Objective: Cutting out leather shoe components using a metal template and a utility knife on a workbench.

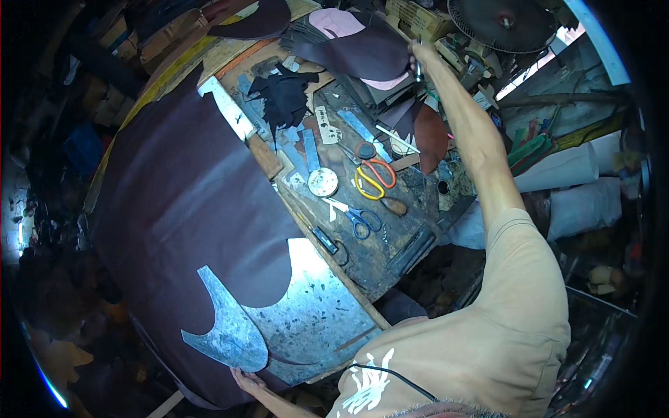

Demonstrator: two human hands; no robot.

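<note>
On the left, the dark brown sheet point(188, 195), smooth and leather-like, is spread over a broad area and serves here as the landmark. On its lower right part lies the pale template point(237, 338), a mottled blue-grey piece with a concave upper-left side and a rounded lower end. At the near end of the sheet, the left hand point(249, 381) meets the template's lower rim; its fingers are close together, though whether they pinch the rim or only touch it cannot be told. To the upper right of the sheet lie ragged black scraps point(284, 96). Bordering the sheet's concave lower-right edge is a bare mottled surface point(317, 306). Farther right of the sheet, the table point(369, 268) carries a round white-topped tin point(323, 182), blue-handled scissors point(364, 223) and scissors with yellow and orange handles point(369, 179). Beyond these, well apart from the sheet's upper right, is a pile of dark cut pieces point(355, 56). At the pile's right side, the right hand point(421, 52) has its fingers closed about a small metallic tool point(418, 71) of unclear kind.

The step in hand is judged to be the handling of the template at the sheet, with the tool held well apart. The next move would seem to call for a secure left hold on the template's rim and a clear path for the right arm above the scissors.
</note>
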